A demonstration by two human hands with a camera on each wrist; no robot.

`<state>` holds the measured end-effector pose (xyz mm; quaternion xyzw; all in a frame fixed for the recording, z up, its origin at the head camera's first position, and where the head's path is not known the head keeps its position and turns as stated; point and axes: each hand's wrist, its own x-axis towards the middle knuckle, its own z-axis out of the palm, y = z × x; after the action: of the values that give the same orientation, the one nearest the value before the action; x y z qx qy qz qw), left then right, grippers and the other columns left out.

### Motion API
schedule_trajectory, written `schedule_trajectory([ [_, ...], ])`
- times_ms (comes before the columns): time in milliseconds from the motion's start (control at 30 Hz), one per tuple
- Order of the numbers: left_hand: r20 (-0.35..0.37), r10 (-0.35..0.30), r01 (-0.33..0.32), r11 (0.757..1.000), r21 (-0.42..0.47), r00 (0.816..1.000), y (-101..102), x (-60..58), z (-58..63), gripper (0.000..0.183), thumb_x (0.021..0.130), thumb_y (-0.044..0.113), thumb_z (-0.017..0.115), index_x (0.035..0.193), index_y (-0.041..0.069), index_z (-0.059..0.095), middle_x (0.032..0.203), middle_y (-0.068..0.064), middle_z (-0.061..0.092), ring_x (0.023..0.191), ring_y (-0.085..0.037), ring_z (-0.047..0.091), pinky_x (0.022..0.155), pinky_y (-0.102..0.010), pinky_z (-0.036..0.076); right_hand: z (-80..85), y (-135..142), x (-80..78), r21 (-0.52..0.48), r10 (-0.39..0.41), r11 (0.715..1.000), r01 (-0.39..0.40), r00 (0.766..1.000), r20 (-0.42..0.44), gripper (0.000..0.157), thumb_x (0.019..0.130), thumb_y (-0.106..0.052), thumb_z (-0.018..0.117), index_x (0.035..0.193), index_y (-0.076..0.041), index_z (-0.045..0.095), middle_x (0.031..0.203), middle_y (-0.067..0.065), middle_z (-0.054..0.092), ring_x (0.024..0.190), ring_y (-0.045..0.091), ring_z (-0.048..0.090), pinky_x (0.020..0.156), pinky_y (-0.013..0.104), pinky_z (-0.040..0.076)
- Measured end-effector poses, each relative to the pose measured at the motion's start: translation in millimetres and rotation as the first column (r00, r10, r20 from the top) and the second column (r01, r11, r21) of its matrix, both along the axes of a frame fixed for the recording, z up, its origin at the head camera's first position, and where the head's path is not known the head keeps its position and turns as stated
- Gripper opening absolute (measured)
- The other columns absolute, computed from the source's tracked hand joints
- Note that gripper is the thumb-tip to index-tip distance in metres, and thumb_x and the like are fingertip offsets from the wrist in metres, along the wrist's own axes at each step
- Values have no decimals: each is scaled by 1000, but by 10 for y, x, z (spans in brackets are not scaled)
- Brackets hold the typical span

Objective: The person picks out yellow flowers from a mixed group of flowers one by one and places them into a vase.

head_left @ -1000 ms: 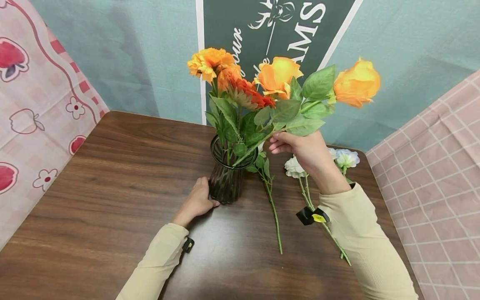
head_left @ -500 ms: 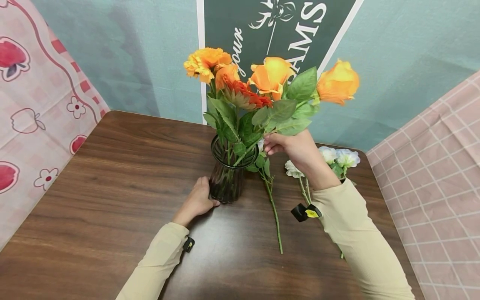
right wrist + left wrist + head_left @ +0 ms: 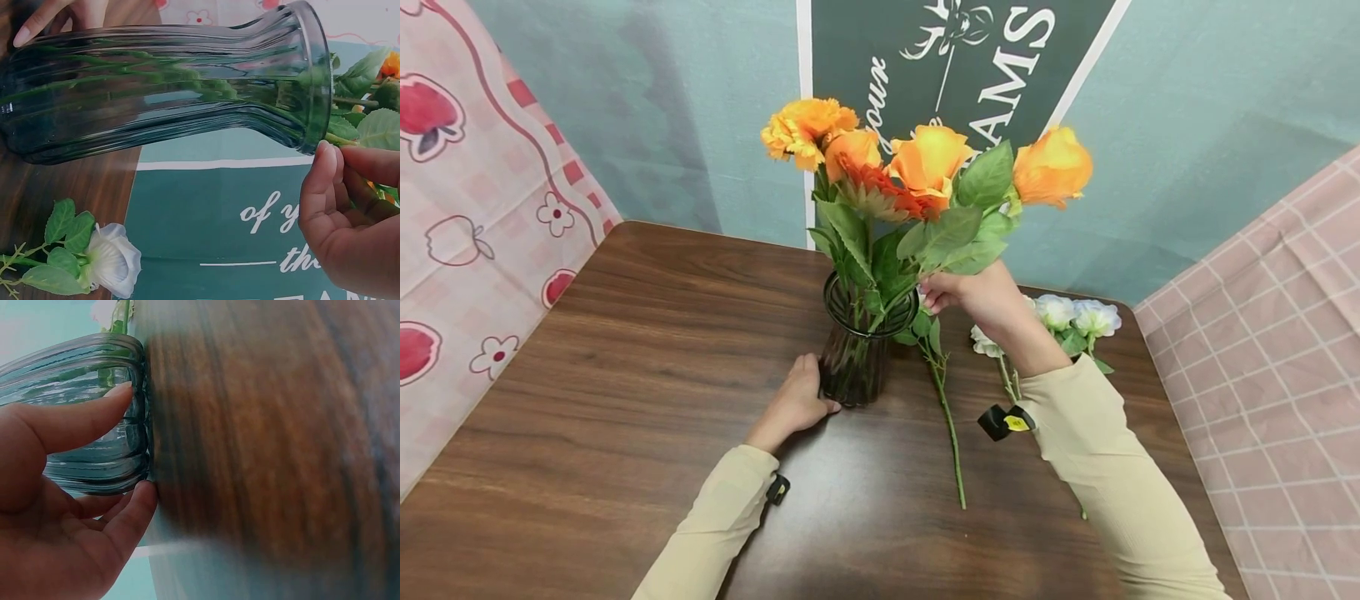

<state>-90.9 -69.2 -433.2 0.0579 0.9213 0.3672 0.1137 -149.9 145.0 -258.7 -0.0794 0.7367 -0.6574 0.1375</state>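
A ribbed, dark see-through glass vase (image 3: pixel 853 371) stands upright on the wooden table. My left hand (image 3: pixel 793 400) holds its base, thumb on one side and fingers on the other. With thumb and fingertips, my right hand (image 3: pixel 356 219) pinches the green stem (image 3: pixel 340 140) of an orange rose (image 3: pixel 1053 167) right at the vase's rim. That stem slants into the mouth, and its bloom leans out to the right. Also in the vase are a yellow-orange frilly flower (image 3: pixel 808 129), a red-orange flower (image 3: pixel 887 192) and other orange roses. Their stems show through the glass.
Right of the vase, a single white flower (image 3: pixel 115 259) on a long green stem (image 3: pixel 951 433) lies on the table (image 3: pixel 647 367). Several white and pale blue flowers (image 3: pixel 1093 318) lie farther right, partly behind my right forearm. Cloth-covered walls stand at the back and sides.
My right hand has moved left and slightly down with the rose stem, bringing the bloom closer over the vase. The left hand and the vase have stayed in place.
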Motion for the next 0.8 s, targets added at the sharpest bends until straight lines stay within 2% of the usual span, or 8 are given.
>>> schedule_trajectory([
  [467, -40, -1, 1, 1000, -2, 999, -3, 35, 7, 62, 70, 15, 77, 112, -10, 39, 105, -23, 43, 103, -36, 44, 91, -44, 38, -73, -27, 12, 126, 13, 992, -12, 1000, -5, 17, 83, 6, 55, 100, 8, 54, 77, 10, 60, 57, 16, 55, 56, 29, 49],
  [633, -42, -3, 3, 1000, -1, 999, -5, 30, 5, 61, 70, 15, 77, 112, -10, 39, 104, -23, 43, 103, -36, 44, 90, -44, 38, -87, -29, 31, 144, 12, 990, -11, 1000, -6, 16, 84, 3, 56, 99, 6, 55, 75, 10, 59, 57, 16, 55, 57, 29, 49],
  [800, -37, -2, 2, 1000, 0, 999, -5, 23, 9, 62, 71, 15, 77, 113, -10, 39, 106, -23, 43, 104, -36, 44, 90, -44, 38, -97, -35, 40, 119, 4, 993, -2, 1000, -16, 16, 84, 4, 56, 99, 6, 55, 75, 10, 59, 56, 15, 56, 55, 28, 49],
])
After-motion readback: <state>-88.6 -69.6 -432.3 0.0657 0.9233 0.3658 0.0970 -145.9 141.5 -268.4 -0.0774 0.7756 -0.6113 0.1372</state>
